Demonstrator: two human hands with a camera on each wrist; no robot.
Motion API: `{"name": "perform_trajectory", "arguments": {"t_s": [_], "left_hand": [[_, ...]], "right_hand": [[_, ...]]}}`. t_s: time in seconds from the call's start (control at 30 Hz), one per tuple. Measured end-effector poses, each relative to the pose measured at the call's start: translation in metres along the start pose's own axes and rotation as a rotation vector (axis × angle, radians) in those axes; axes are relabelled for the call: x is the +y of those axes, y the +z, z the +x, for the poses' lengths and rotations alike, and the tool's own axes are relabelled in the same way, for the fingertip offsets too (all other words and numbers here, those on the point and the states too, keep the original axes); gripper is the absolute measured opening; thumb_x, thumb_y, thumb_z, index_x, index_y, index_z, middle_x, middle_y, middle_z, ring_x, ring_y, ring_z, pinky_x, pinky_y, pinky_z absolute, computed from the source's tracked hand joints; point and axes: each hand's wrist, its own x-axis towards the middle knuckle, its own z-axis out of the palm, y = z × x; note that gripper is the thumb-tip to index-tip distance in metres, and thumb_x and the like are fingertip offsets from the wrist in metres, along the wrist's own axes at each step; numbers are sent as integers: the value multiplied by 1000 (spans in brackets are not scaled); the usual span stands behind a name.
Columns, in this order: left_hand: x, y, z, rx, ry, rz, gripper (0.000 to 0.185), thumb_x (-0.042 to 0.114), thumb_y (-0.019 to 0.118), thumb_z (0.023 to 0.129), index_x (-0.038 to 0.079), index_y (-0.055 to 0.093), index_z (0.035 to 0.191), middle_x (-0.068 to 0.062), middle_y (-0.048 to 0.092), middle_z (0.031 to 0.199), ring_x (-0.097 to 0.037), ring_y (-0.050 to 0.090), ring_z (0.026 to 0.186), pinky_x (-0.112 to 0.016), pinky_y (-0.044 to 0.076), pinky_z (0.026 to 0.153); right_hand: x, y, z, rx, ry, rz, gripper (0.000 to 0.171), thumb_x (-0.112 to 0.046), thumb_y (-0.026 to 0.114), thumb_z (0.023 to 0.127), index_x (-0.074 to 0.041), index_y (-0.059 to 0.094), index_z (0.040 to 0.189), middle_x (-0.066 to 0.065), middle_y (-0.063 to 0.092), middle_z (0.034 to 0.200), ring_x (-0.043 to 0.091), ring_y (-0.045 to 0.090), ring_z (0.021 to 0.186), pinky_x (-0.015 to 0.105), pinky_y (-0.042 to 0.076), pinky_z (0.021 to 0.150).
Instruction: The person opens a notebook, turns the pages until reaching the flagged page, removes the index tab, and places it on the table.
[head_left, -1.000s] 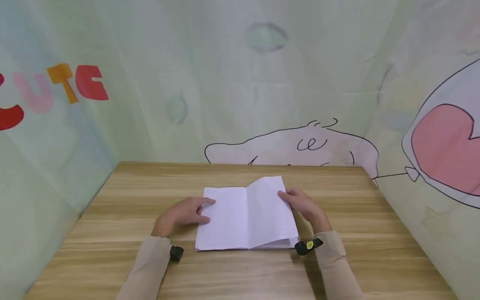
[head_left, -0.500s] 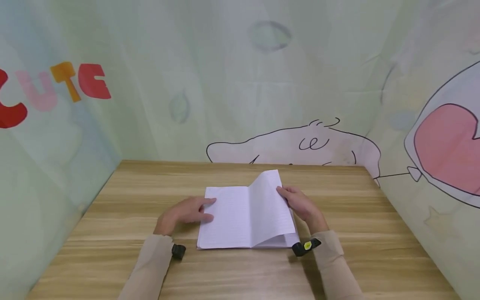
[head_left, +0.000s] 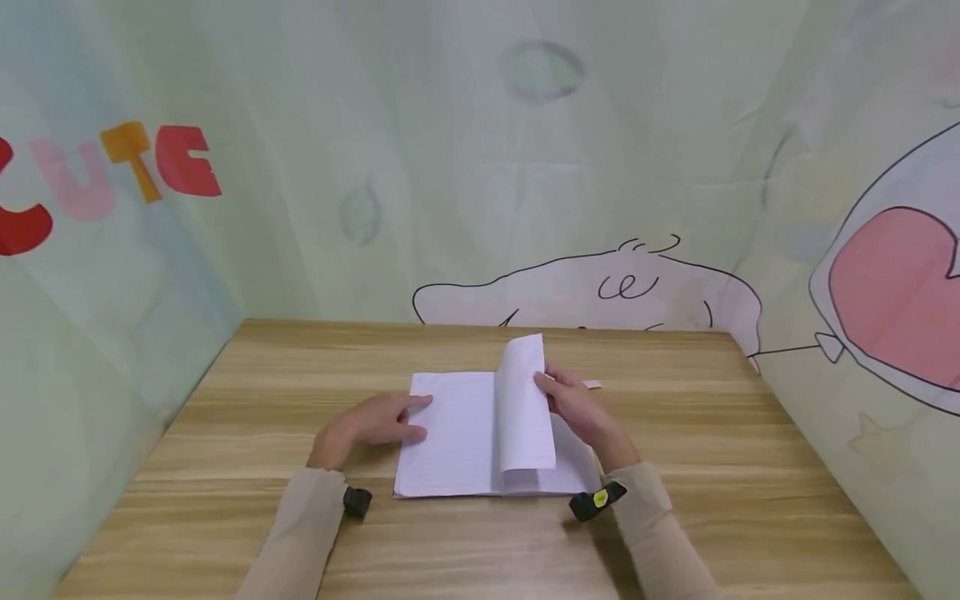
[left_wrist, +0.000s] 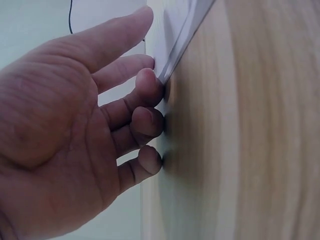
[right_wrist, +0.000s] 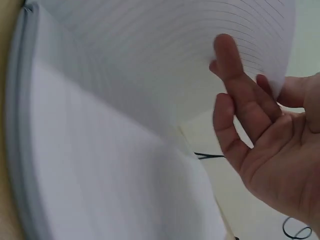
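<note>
An open notebook [head_left: 453,442] with white lined pages lies on the table. My left hand [head_left: 375,419] rests at its left edge, thumb and index finger extended onto the left page. In the left wrist view, the other fingers of the left hand [left_wrist: 75,115] bend loosely by the notebook's edge [left_wrist: 177,30]. My right hand [head_left: 581,408] pinches the outer edge of a page [head_left: 525,417], which stands raised and curved over the right side. In the right wrist view, the right hand's fingers [right_wrist: 257,112] lie behind the raised page [right_wrist: 165,45], above the flat page [right_wrist: 110,160].
The wood-grain table [head_left: 480,554] extends around the notebook on every side. Behind it hangs a pale printed curtain [head_left: 315,167]. Beyond the right hand shows a small pale corner [head_left: 593,384]; what it belongs to I cannot tell.
My right hand has moved left with the page, which now curls up higher and uncovers more of the page beneath. The left hand stays nearly in place.
</note>
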Motion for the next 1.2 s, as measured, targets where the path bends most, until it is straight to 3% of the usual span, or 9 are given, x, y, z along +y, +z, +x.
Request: {"name": "perform_trajectory", "arguments": {"t_s": [0.2, 0.37, 0.57, 0.8, 0.97, 1.2], "left_hand": [[0, 0, 0, 11, 14, -10, 56, 32, 61, 83, 17, 42, 134, 1, 45, 67, -11, 42, 61, -26, 34, 55], [-1, 1, 0, 18, 13, -28, 56, 30, 62, 82, 16, 43, 133, 0, 46, 69, -12, 42, 63, -27, 35, 56], [-1, 2, 1, 21, 17, -28, 56, 30, 62, 82, 16, 43, 133, 0, 47, 68, -12, 42, 62, -27, 35, 57], [0, 2, 0, 16, 12, -23, 54, 28, 61, 83, 16, 43, 133, 1, 47, 69, -11, 42, 61, -27, 35, 56], [0, 2, -2, 17, 8, -37, 51, 27, 62, 83, 17, 46, 130, 0, 48, 71, -12, 43, 63, -28, 36, 57], [2, -2, -1, 28, 109, -83, 51, 35, 59, 84, 19, 44, 131, 2, 50, 70, -11, 46, 61, -27, 39, 56]], "right_hand": [[8, 17, 7, 36, -17, 56, 38, -30, 41, 94, 1, 47, 115, 11, 54, 102, 17, 54, 90, 31, 44, 78], [14, 26, 10, 8, 4, 66, 41, -32, 39, 95, 0, 45, 119, 12, 53, 104, 17, 55, 91, 32, 44, 78], [20, 35, 11, -48, 22, -49, 41, -36, 39, 94, -3, 47, 116, 8, 56, 102, 15, 55, 90, 30, 43, 79], [13, 56, 2, -29, -86, -164, 32, -21, 47, 92, 2, 52, 114, 10, 58, 105, 12, 49, 95, 30, 35, 89], [4, 72, -7, -6, -123, -260, 27, -15, 48, 91, 5, 55, 108, 14, 59, 104, 13, 49, 93, 30, 37, 87], [33, 78, 8, 2, -127, -289, 32, -27, 52, 89, -4, 59, 110, 8, 60, 110, 17, 52, 103, 37, 36, 92]]}}
